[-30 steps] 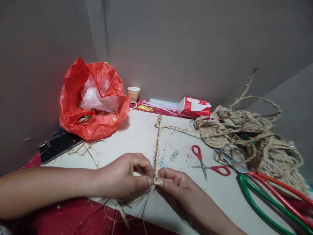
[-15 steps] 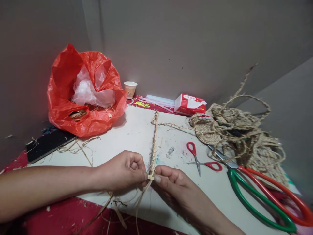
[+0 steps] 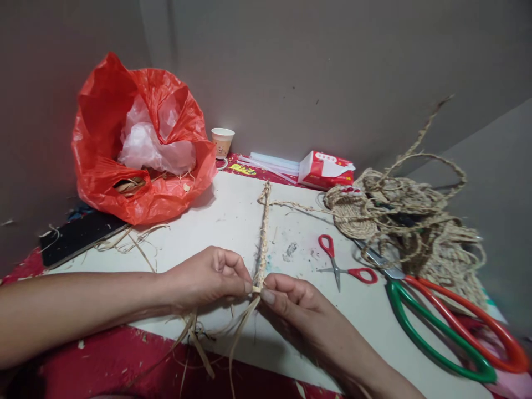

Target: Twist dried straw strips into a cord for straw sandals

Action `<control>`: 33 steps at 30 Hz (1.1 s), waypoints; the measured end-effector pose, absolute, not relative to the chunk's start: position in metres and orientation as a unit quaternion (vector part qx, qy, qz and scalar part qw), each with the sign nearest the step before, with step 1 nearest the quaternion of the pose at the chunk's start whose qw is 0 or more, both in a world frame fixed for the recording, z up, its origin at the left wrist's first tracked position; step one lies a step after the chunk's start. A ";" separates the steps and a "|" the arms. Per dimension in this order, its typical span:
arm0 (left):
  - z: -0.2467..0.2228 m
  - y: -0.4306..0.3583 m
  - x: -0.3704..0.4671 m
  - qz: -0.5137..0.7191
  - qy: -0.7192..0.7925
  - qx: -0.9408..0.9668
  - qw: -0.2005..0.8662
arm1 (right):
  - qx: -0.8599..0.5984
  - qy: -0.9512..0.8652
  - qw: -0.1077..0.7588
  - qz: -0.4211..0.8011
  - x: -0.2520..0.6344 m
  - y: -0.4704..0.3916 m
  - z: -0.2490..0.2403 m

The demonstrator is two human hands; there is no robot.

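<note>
A braided straw cord [image 3: 264,238] runs straight toward me over the white board [image 3: 208,221]. At its near end my left hand [image 3: 211,280] pinches a pale strip from the left, finger and thumb together. My right hand [image 3: 297,299] pinches the same end from the right, its thumb against the braid. The fingertips are almost touching across the strip. Loose straw strands [image 3: 239,338] hang below the hands. A thin side cord [image 3: 297,206] leads from the braid's far end to the straw pile at right.
A red plastic bag [image 3: 141,205] and black phone [image 3: 78,235] are at left. Small scissors [image 3: 337,269] and big green-red shears [image 3: 394,271] lie right, beside coiled straw rope [image 3: 440,249]. Behind are a paper cup [image 3: 222,143] and a tissue pack [image 3: 332,174].
The view has shifted slightly, so most things sit a little higher in the picture. Both hands keep their pinch at the braid's near end.
</note>
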State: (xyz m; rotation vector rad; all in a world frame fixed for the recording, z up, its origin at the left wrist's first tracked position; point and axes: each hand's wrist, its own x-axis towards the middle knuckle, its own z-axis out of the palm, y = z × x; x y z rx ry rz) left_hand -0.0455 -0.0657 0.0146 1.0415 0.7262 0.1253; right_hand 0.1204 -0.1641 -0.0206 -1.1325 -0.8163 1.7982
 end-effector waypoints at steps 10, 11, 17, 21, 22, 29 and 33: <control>0.008 -0.062 -0.049 0.022 0.314 0.443 0.839 | -0.453 -0.341 0.408 0.715 0.121 -0.166 -0.021; 0.007 -0.062 -0.049 0.021 0.310 0.439 0.843 | -0.455 -0.346 0.406 0.713 0.121 -0.166 -0.021; 0.006 -0.060 -0.048 0.017 0.308 0.434 0.847 | -0.458 -0.357 0.402 0.708 0.122 -0.166 -0.022; 0.007 -0.061 -0.049 0.019 0.306 0.433 0.847 | -0.443 -0.349 0.417 0.712 0.120 -0.166 -0.022; 0.007 -0.061 -0.049 0.021 0.305 0.434 0.848 | -0.441 -0.348 0.420 0.713 0.120 -0.165 -0.022; 0.005 -0.061 -0.050 0.024 0.300 0.443 0.845 | -0.430 -0.359 0.420 0.714 0.118 -0.164 -0.018; 0.001 -0.060 -0.049 0.029 0.281 0.450 0.847 | -0.435 -0.366 0.415 0.711 0.118 -0.163 -0.016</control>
